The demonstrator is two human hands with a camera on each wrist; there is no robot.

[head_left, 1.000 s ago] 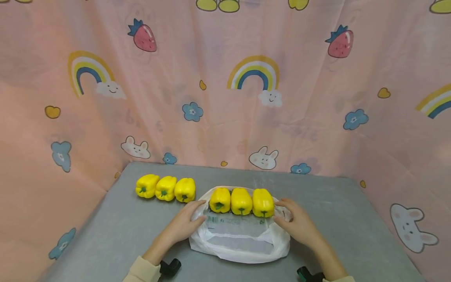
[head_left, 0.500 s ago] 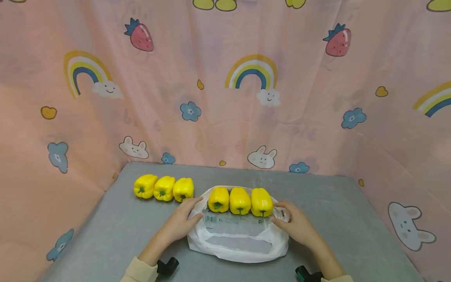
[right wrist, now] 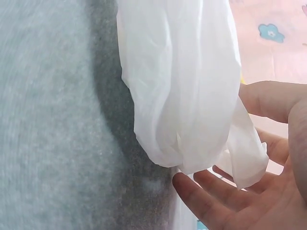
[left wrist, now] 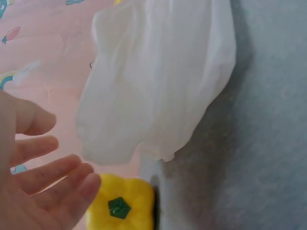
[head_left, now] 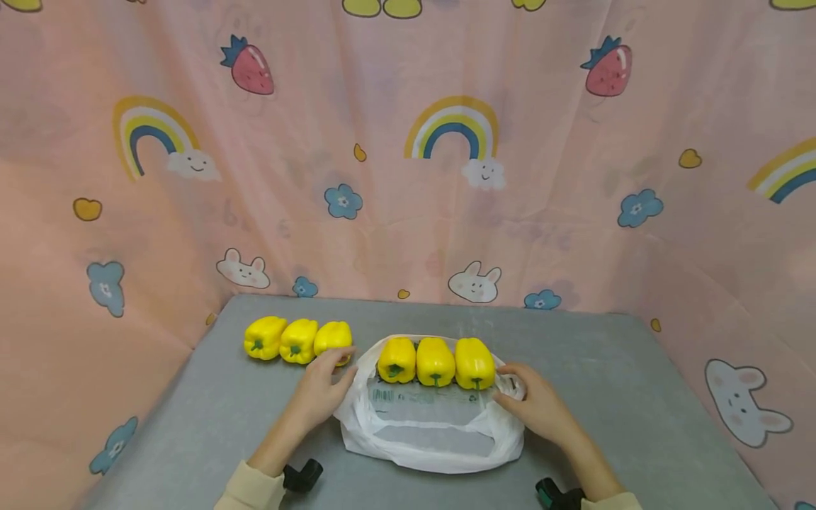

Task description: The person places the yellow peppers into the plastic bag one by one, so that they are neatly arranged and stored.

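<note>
A white plastic bag [head_left: 440, 457] lies with its mouth spread on the grey table, three yellow bell peppers [head_left: 435, 362] in a row at its far side. My left hand [head_left: 320, 386] is off the bag's left rim, fingers apart and empty, its fingertips in front of the nearest pepper [head_left: 333, 335] of another row of three; contact cannot be told. In the left wrist view that hand [left wrist: 43, 177] is beside the bag [left wrist: 153, 81] and a pepper [left wrist: 124, 203]. My right hand [head_left: 538, 404] rests at the bag's right rim; in the right wrist view its loosely spread fingers [right wrist: 211, 191] touch the plastic [right wrist: 192, 86].
Two more yellow peppers [head_left: 265, 338] [head_left: 298, 341] stand at the table's back left, in line with the third. A pink patterned curtain [head_left: 395, 234] hangs behind and beside the grey table [head_left: 593, 368]. Black wrist devices [head_left: 302, 476] [head_left: 559, 495] show near both sleeves.
My left hand has moved off the bag's left rim, leftward and slightly away from me, towards the left row of peppers. The right hand and the bag with its peppers have hardly moved.
</note>
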